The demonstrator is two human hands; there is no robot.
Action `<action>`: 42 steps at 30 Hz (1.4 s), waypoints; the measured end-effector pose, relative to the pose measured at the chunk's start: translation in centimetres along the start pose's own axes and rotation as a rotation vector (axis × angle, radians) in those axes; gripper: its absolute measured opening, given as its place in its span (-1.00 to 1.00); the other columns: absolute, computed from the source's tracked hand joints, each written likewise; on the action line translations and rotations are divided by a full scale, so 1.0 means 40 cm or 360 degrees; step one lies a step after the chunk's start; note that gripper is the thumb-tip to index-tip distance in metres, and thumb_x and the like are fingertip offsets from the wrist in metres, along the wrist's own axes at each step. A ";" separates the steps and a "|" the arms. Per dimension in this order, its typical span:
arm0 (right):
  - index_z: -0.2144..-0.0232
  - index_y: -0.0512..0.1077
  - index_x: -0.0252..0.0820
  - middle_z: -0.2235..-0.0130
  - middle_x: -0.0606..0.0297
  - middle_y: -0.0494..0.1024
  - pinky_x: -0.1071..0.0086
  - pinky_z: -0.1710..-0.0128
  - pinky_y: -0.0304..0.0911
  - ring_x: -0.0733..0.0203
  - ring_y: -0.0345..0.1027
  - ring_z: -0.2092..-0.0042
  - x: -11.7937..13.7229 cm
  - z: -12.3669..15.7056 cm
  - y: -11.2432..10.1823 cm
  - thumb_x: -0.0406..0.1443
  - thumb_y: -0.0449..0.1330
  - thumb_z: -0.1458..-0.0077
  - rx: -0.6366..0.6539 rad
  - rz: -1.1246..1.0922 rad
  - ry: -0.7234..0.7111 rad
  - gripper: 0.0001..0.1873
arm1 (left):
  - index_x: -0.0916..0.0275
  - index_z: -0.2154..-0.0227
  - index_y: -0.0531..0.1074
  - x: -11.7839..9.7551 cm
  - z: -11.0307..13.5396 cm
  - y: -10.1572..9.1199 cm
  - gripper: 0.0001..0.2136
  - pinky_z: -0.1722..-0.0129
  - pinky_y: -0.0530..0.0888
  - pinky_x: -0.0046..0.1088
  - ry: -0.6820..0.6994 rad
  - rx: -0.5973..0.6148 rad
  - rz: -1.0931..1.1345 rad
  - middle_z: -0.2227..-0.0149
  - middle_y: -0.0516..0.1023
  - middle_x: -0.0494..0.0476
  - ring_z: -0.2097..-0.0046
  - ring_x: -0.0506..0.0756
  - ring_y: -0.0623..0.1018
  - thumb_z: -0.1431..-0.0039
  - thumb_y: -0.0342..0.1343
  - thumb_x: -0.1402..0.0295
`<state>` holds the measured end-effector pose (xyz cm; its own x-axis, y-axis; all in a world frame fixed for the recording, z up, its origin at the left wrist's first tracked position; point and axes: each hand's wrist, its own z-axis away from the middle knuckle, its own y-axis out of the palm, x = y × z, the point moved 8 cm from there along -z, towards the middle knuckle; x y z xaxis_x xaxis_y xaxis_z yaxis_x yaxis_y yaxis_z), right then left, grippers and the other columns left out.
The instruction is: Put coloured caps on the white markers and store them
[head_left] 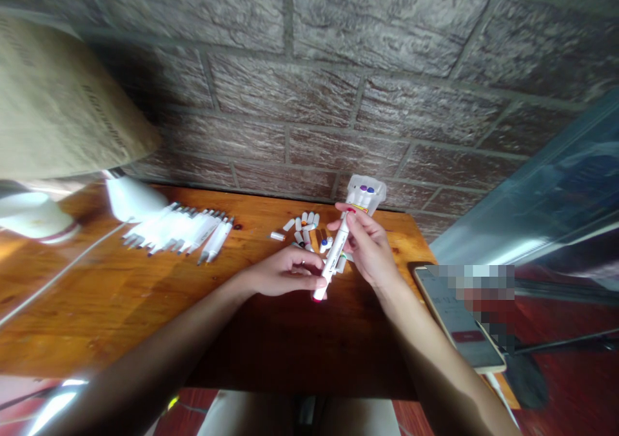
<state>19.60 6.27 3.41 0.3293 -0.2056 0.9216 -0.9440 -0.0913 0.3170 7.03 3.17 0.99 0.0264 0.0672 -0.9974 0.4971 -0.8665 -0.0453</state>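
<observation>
A white marker (333, 255) with red ends is held slantwise over the wooden table. My left hand (285, 271) pinches its lower end between thumb and fingers. Around its upper end, the fingers of my right hand (370, 249) are closed. Several loose white marker caps (305, 222) lie on the table just behind my hands, some partly hidden by them. To the left, a row of uncapped white markers (181, 229) lies side by side. Behind my right hand stands a clear plastic case (366, 192) with a few purple and blue capped markers in it.
A lamp with a fabric shade (62, 100) and white base (133, 197) stands at the left, its cord (62, 275) crossing the wooden table (97, 307). A tablet (459, 320) with a cable lies at the right edge. A stone-block wall (309, 94) rises behind the table.
</observation>
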 end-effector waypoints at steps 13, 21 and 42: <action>0.06 0.56 -0.10 0.31 0.31 0.63 0.50 0.55 0.21 0.39 0.34 0.48 0.000 0.012 0.023 -0.04 0.34 -0.11 0.0116 0.0183 0.0002 -0.59 | 0.36 0.12 0.53 0.000 -0.003 -0.014 -0.69 0.20 0.53 -0.46 0.0038 -0.0087 0.0094 0.26 0.65 0.21 0.31 0.01 0.60 -0.29 0.16 0.17; 0.11 0.55 -0.13 0.44 0.40 0.56 0.47 0.53 0.23 0.37 0.33 0.51 0.005 0.021 0.048 -0.20 0.46 0.06 0.0208 0.0337 0.0033 -0.58 | 0.35 0.13 0.51 0.018 -0.008 -0.025 -0.72 0.17 0.53 -0.43 0.0085 -0.0166 0.0048 0.18 0.62 0.22 0.29 0.01 0.59 -0.32 0.13 0.20; 0.71 0.29 -0.18 0.72 0.49 0.16 0.41 0.62 -0.18 0.44 -0.07 0.64 -0.014 -0.002 -0.025 0.02 0.42 0.06 -0.0240 -0.0025 0.0131 -0.45 | 0.32 -0.25 0.32 0.030 -0.010 -0.042 -0.47 0.24 0.47 -0.33 0.0123 -0.0245 0.0244 0.10 0.65 0.36 0.32 0.10 0.61 -0.39 -0.13 0.08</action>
<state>20.36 6.57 2.60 0.3473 -0.1245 0.9295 -0.9330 0.0544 0.3558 6.57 4.88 -0.11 0.1752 -0.0162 -0.9844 0.6087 -0.7841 0.1213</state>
